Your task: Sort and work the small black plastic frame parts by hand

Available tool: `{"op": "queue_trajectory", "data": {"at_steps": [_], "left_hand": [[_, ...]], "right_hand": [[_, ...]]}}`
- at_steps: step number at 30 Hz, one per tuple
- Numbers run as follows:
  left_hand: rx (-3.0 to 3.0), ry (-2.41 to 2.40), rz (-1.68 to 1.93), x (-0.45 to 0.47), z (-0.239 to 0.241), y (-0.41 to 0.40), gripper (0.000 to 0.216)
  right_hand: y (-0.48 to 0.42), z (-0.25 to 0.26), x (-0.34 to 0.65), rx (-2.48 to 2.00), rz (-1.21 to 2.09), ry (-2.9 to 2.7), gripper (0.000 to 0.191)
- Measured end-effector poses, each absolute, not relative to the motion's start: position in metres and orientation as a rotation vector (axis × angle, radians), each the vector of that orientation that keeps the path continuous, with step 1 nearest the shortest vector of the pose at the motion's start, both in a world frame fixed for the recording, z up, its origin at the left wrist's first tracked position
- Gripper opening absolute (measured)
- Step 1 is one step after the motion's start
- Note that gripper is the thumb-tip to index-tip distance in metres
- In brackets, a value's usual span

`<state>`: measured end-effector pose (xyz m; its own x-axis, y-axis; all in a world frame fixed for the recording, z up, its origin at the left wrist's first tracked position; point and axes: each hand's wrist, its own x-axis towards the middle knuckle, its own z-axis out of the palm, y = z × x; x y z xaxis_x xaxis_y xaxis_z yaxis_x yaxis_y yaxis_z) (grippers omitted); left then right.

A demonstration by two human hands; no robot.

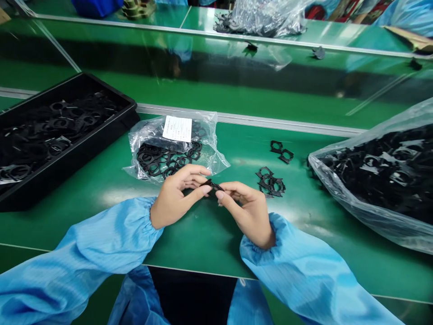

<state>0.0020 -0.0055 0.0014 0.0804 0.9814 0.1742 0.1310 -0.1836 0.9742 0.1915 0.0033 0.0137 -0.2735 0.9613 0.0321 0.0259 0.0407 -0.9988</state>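
Between my two hands, above the green work surface, are small black plastic parts point(212, 186); the fingers cover most of them, so I cannot tell how many pieces there are. My left hand point(179, 194) pinches the left side with thumb and fingers. From the right, my right hand point(246, 210) pinches the other side. Just behind my left hand lies a clear plastic bag point(211, 155) of black rings with a white label point(177, 129). To the right of my right hand, several loose black ring-shaped parts point(270, 182) lie in a small cluster.
A black bin point(111, 124) heaped with black parts stands at the left. On the right, a large open plastic bag point(341, 189) holds similar pieces. Two black frames point(286, 156) lie farther back. Behind a raised ledge point(250, 121), another bag point(270, 18) rests on the upper surface.
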Motion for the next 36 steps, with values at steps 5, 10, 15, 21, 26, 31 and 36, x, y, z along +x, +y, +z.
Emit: {"op": "queue_trajectory", "data": {"at_steps": [5, 10, 15, 21, 26, 31, 36], "left_hand": [[2.022, 1.192, 1.39, -0.004, 0.002, -0.004, 0.012], [2.276, 1.132, 1.458, -0.006, 0.001, 0.0, 0.013], [2.244, 1.12, 1.433, -0.004, 0.004, 0.001, 0.008], [2.131, 1.168, 1.378, -0.004, 0.005, -0.001, 0.01], [1.942, 1.146, 1.361, -0.003, 0.003, -0.003, 0.008], [1.714, 1.089, 1.282, 0.0, 0.003, -0.002, 0.001], [1.498, 1.099, 1.289, 0.001, 0.0, 0.001, 0.019]], "right_hand": [[0.0, 0.018, 0.19, -1.078, 1.514, -1.336, 0.031], [0.0, 0.021, 0.191, -1.039, 1.601, -1.312, 0.037], [0.001, 0.018, 0.191, -1.016, 1.59, -1.347, 0.028], [-0.001, 0.015, 0.191, -1.009, 1.513, -1.439, 0.023], [0.0, 0.014, 0.193, -1.005, 1.396, -1.559, 0.02], [0.0, 0.013, 0.194, -1.062, 1.212, -1.691, 0.019], [0.005, 0.011, 0.192, -1.021, 1.634, -1.309, 0.026]]}}
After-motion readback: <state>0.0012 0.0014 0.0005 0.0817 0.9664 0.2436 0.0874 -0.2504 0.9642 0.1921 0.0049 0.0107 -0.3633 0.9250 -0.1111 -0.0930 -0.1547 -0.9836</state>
